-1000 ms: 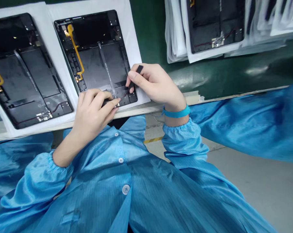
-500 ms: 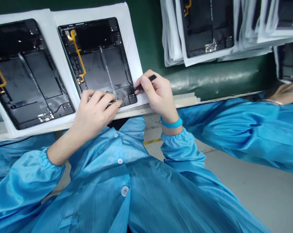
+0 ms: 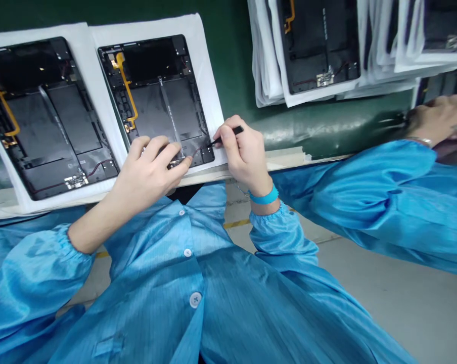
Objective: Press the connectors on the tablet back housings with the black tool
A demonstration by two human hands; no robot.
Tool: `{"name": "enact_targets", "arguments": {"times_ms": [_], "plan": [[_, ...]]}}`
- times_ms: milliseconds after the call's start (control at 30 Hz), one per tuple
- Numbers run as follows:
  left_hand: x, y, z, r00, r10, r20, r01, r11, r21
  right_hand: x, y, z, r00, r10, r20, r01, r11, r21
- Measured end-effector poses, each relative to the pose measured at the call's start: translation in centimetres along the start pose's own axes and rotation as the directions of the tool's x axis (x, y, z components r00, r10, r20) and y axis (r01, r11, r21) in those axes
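An opened tablet [image 3: 156, 96] lies back-up on a white foam sheet [image 3: 203, 60] at the bench edge, showing black plates, a yellow flex cable [image 3: 127, 91] and a thin red wire near its lower edge. My right hand [image 3: 243, 154] pinches a slim black tool [image 3: 228, 134] whose tip touches the tablet's lower right corner. My left hand [image 3: 147, 169] rests on the tablet's lower edge, fingers curled and pressing down beside a small connector board [image 3: 175, 163].
A second opened tablet [image 3: 42, 116] lies on foam to the left. More tablets in white sleeves [image 3: 319, 45] are stacked at the upper right on the green mat [image 3: 327, 124]. Another person's blue sleeve [image 3: 383, 197] and hand [image 3: 435, 116] reach in from the right.
My right hand has turned the black tool lower and slid its tip toward the tablet's lower right corner. The other person's hand has come into view on the right. The view shifted slightly.
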State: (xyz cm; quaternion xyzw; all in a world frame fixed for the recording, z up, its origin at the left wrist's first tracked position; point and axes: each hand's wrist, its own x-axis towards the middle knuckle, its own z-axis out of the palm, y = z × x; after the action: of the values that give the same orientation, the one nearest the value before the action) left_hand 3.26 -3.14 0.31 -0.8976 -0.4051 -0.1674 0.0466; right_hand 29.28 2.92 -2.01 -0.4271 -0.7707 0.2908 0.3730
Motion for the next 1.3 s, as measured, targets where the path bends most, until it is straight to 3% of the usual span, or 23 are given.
{"name": "enact_targets", "arguments": {"times_ms": [167,467,667,867,1033,1300], "plan": [[0.1,-1.1,0.2,0.997,0.054,0.050,-0.050,0.995,-0.088,-0.1,-0.3,0.7,0.999,0.039,-0.003,-0.039,0.995,0.088],[0.5,-2.4,0.0,0.980,0.181,0.089,-0.175,0.982,-0.073,0.2,-0.3,0.3,0.998,0.038,0.053,-0.038,0.999,0.000],[0.5,-2.6,-0.6,0.983,0.115,0.141,-0.089,0.980,-0.175,-0.4,-1.1,1.5,0.993,0.111,-0.029,-0.105,0.982,0.155],[0.5,-3.6,-1.3,0.968,0.058,0.243,0.023,0.948,-0.317,-0.8,-2.0,2.6,0.990,0.137,0.043,-0.143,0.969,0.201],[1.1,-4.0,-2.2,0.940,0.074,0.333,0.032,0.953,-0.301,-0.8,-1.9,2.5,0.992,0.109,0.055,-0.118,0.975,0.186],[1.9,-3.9,-2.3,0.931,0.108,0.348,0.013,0.945,-0.326,-0.9,-2.0,2.6,0.990,0.099,0.098,-0.115,0.978,0.175]]}}
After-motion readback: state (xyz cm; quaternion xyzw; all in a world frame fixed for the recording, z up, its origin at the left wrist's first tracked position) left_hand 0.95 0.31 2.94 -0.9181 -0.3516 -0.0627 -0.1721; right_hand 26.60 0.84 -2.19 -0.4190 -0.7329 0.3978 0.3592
